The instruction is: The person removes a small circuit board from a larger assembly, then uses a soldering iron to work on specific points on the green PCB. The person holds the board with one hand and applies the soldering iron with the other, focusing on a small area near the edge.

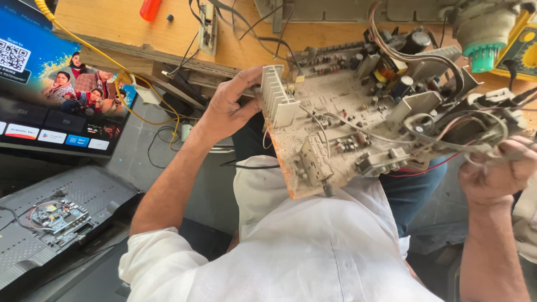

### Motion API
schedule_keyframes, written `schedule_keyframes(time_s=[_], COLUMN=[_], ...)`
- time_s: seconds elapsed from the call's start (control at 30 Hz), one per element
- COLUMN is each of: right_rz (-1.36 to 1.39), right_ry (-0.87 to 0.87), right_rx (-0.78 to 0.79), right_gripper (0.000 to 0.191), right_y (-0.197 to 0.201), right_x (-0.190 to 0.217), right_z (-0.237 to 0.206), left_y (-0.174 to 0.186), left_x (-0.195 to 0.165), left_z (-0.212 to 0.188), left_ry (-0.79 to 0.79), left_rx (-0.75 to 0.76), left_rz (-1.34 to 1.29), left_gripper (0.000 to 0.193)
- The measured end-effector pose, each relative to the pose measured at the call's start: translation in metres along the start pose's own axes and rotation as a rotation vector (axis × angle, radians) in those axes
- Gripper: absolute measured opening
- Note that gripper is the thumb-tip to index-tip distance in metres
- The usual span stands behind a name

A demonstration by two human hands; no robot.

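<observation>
The left hand (226, 109) grips the near-left edge of a large, dust-coated circuit board (341, 120), fingers curled around the board's rim just beside a white finned heat sink (278, 96), thumb lying along the top of that edge. The right hand (495, 170) is closed in a fist on the board's opposite end, clamped on a tangle of grey, red and white wires (447, 140) that loops off that side. Held between the two hands, the board hangs tilted above the person's lap, over a white shirt (313, 246) and blue trousers (417, 187), component side up. Its surface carries black cylindrical capacitors (417, 40), a second, grey metal heat sink (417, 103), small resistors and a pale connector block (313, 162) near the lower edge. Beyond the board lies a wooden workbench (128, 25) bearing a red-handled tool (150, 8), a yellow cable (100, 53) and loose black leads. At upper right stands a grey device with a green ribbed collar (482, 53). At left, a lit flat screen (53, 95) shows coloured tiles and pictures; below it lies a grey perforated back panel (72, 193) with a small green circuit board (59, 215) and thin wires mounted on it.
</observation>
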State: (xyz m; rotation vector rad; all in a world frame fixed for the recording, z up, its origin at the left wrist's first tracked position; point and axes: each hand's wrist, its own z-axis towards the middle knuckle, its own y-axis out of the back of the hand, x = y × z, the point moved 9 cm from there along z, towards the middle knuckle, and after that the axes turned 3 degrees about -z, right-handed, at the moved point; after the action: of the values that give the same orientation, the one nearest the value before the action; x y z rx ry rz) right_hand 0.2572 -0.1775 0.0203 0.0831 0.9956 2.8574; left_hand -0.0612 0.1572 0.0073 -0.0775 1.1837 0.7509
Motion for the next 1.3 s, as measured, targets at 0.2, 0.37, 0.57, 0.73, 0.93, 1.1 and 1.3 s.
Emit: schedule_keyframes(time_s=[0.2, 0.37, 0.57, 0.73, 0.93, 1.1, 1.3], right_rz=[-0.023, 0.192, 0.485, 0.448, 0.495, 0.581, 0.579], right_ry=[0.073, -0.099, -0.259, -0.398, -0.532, -0.445, -0.664], right_rx=[0.017, 0.059, 0.149, 0.149, 0.246, 0.311, 0.308], right_gripper=[0.008, 0.01, 0.01, 0.016, 0.008, 0.016, 0.013], right_y=[0.029, 0.041, 0.054, 0.063, 0.035, -0.012, -0.052], right_x=[0.006, -0.007, -0.014, 0.006, 0.032, 0.03, 0.008], right_z=[0.0, -0.001, -0.025, -0.021, 0.046, 0.106, 0.151], left_y=[-0.006, -0.002, 0.0, 0.004, -0.009, -0.019, -0.026], left_x=[-0.011, -0.024, -0.015, -0.005, 0.004, 0.007, 0.017], left_z=[-0.006, -0.01, -0.024, -0.039, -0.029, -0.012, 0.0], left_ry=[0.021, -0.07, -0.073, -0.013, 0.15, 0.273, 0.309], left_rx=[-0.016, -0.121, -0.236, -0.36, -0.445, -0.525, -0.601], left_rz=[-0.595, -0.577, -0.63, -0.555, -0.675, -0.714, -0.906], left_gripper=[0.056, 0.051, 0.058, 0.061, 0.04, 0.036, 0.033])
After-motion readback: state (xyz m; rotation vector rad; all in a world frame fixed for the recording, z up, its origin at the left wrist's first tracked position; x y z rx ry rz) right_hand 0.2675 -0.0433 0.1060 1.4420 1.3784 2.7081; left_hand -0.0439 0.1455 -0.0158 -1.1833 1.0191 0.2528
